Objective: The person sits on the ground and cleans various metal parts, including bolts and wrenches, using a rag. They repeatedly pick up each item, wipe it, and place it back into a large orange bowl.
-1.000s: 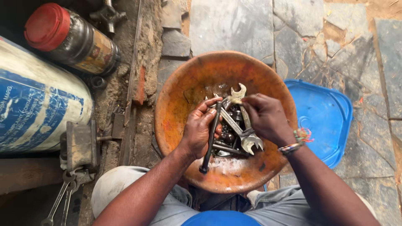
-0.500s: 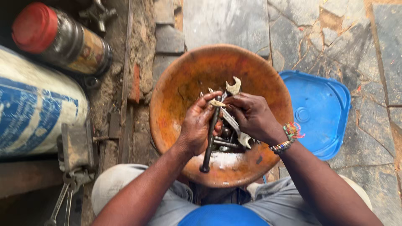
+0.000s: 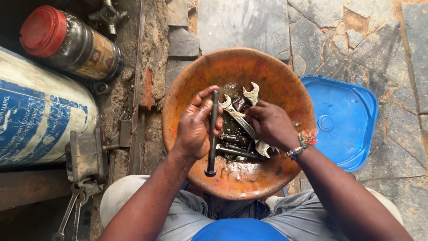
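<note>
- L hand was closed round a long dark bolt, gripped on the upper shank, head end hanging down over the orange bowl.
- R hand pinched a silver open-end spanner mid-handle, inside the bowl.
- Judgement: both steel, stiff, fairly heavy, prob. oily and slippery; best held mid-shank w/ full fingers.
- More spanners, sockets lay in bowl centre.
- Blue lid just right of bowl; red-capped jar and white-blue cylinder well left of it.

Cracked stone floor, orange bowl, blue lid
</note>
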